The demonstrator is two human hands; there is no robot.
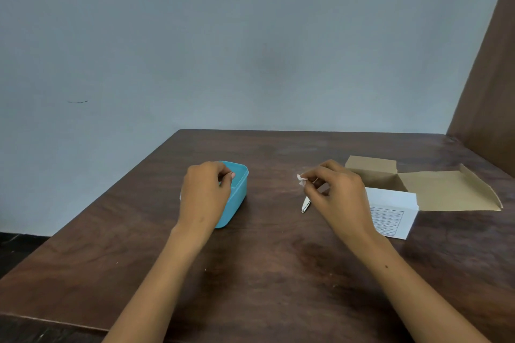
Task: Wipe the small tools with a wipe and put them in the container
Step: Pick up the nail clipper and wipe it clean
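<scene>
Right hand (338, 198) pinches wipe (301, 179); tool (305, 204) just below grip.

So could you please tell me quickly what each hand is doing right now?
Left hand: over the blue container, fingers curled; a held item cannot be told.
Right hand: pinching a small white wipe.

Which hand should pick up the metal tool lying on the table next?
Probably the left. The right hand hovers right beside the tool, but it already pinches the wipe. The left hand sits over the blue container, seemingly holding nothing.
</scene>
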